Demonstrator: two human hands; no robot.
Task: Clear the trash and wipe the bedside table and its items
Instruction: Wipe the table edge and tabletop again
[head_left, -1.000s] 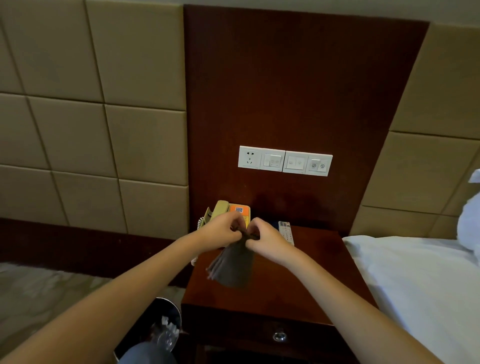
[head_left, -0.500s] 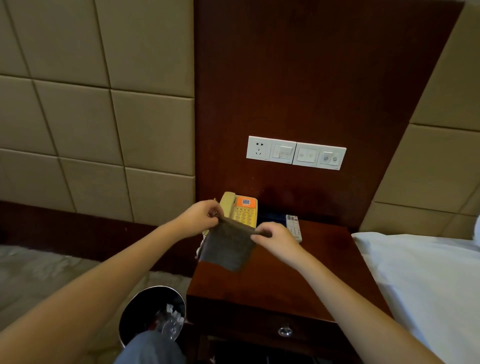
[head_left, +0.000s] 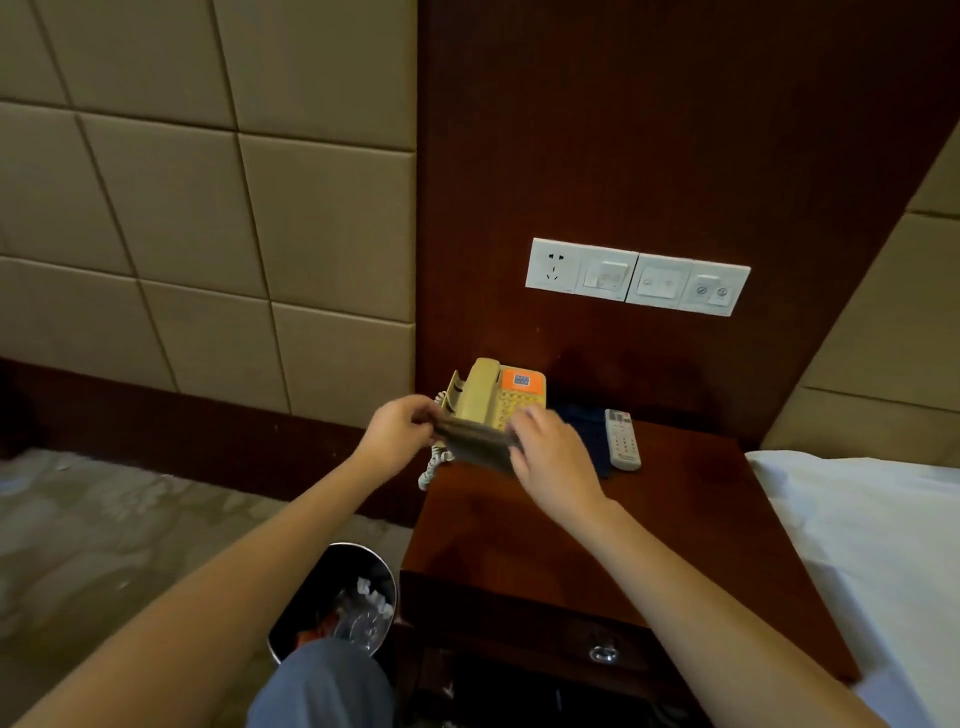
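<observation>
here, in the head view: grey-brown cloth (head_left: 475, 441) bunched into a short band, long axis running left to right, lower edge hanging toward the bedside table (head_left: 571, 525). pinched at its left end by the left hand (head_left: 400, 434), fingers curled round the fabric. grasped at its right end by the right hand (head_left: 553, 460), fingers bent over the top edge. held just in front of the yellow telephone (head_left: 493, 395), over the table's rear left corner; whether touching the phone, cannot tell. coiled cord (head_left: 434, 465) spilling over the table's left edge. dark blue item (head_left: 584, 422) just right of the phone, white remote (head_left: 622, 440) beside that, lying front to back. bare wood across the front half and right side of the top. bed sheet (head_left: 857, 530) along the right edge. trash bin (head_left: 337, 597) on the floor by the left front corner, crumpled paper inside.
</observation>
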